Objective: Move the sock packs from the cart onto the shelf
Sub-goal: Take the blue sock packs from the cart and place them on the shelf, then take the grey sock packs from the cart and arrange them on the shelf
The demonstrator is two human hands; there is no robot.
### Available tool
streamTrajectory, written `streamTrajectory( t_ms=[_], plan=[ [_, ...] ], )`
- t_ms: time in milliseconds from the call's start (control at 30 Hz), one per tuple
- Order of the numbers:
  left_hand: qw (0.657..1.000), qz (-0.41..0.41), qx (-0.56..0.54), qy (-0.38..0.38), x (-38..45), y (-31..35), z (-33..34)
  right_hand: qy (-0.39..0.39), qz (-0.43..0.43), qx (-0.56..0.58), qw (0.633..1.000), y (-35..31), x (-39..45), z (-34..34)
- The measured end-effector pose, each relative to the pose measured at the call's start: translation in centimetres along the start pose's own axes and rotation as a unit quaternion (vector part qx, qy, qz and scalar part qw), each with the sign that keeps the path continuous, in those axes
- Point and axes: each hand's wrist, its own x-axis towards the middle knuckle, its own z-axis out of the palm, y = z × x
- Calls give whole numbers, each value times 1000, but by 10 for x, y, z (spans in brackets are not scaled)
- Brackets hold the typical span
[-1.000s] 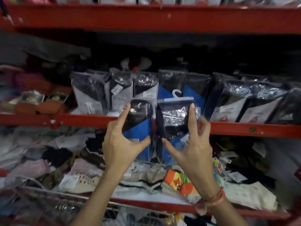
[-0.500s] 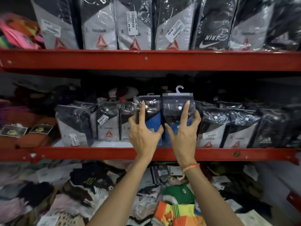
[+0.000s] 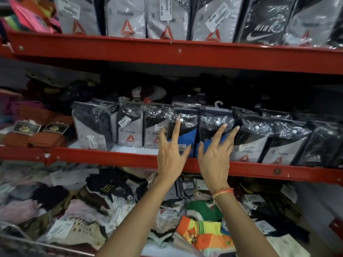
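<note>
Two black-and-blue sock packs stand upright side by side on the middle red shelf (image 3: 130, 158): the left pack (image 3: 187, 130) and the right pack (image 3: 213, 123), which has a white hanger hook on top. My left hand (image 3: 171, 154) hovers in front of the left pack with fingers spread, index fingertip touching its plastic. My right hand (image 3: 215, 154) is spread in front of the right pack, fingertips resting on its front. Neither hand grips a pack. The cart shows only as a wire edge (image 3: 16, 236) at bottom left.
Grey and black Reebok packs (image 3: 130, 130) line the shelf left and right of the two packs. The upper shelf (image 3: 167, 52) holds larger Reebok and Nike packs (image 3: 259, 21). Orange socks (image 3: 46, 138) lie at far left. Loose socks (image 3: 204, 232) pile on the lower shelf.
Both hands carried the two packs up onto the middle shelf, stood them in the row, then let go and opened. The camera tilted upward.
</note>
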Motion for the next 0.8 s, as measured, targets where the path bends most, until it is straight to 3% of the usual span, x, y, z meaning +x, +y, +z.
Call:
streamTrajectory(
  t_ms=[267,400,600,700,800],
  plan=[
    [997,48,-27,54,-53,-49,-60,54,-15,-18,998,-44,-74,9],
    [998,46,-4,42,-103,-110,-91,32,-26,-19,999,-70,-146,39],
    [998,-29,29,-50,-197,-200,-125,-86,-13,10,996,-96,-256,94],
    [990,-94,47,-92,-255,-247,-140,-209,8,-3,978,-96,-325,124],
    [961,-211,86,-154,-313,-290,-151,-366,68,-44,927,-87,-389,146]
  ],
)
